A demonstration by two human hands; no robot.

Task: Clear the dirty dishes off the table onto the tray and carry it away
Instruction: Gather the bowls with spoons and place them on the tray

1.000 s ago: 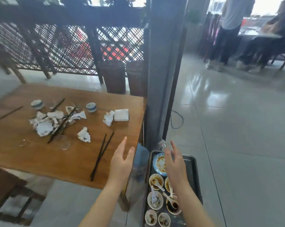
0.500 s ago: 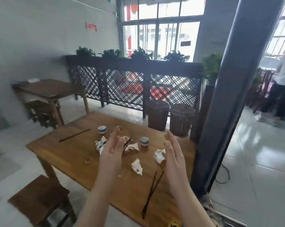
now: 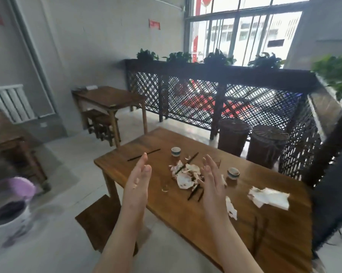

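Observation:
The wooden table (image 3: 195, 213) carries two small blue-and-white cups, one at the far side (image 3: 175, 151) and one further right (image 3: 233, 173). A heap of crumpled napkins (image 3: 185, 174) lies between them, with black chopsticks (image 3: 194, 192) under it. Another chopstick pair (image 3: 144, 154) lies near the left edge. White napkins (image 3: 269, 198) rest on the right. My left hand (image 3: 138, 178) and my right hand (image 3: 213, 182) hover over the table, palms facing each other, fingers apart, holding nothing. The tray is out of view.
A wooden stool (image 3: 101, 219) stands at the table's near left. Two wicker bins (image 3: 233, 134) stand by the lattice fence (image 3: 245, 103). Another table with stools (image 3: 109, 99) is further back. A bucket (image 3: 10, 213) sits on the floor at left, a dark pillar (image 3: 335, 174) at right.
The view has swung left, from the tray of dirty bowls on the floor to the table. Both hands rose and stay open above the table.

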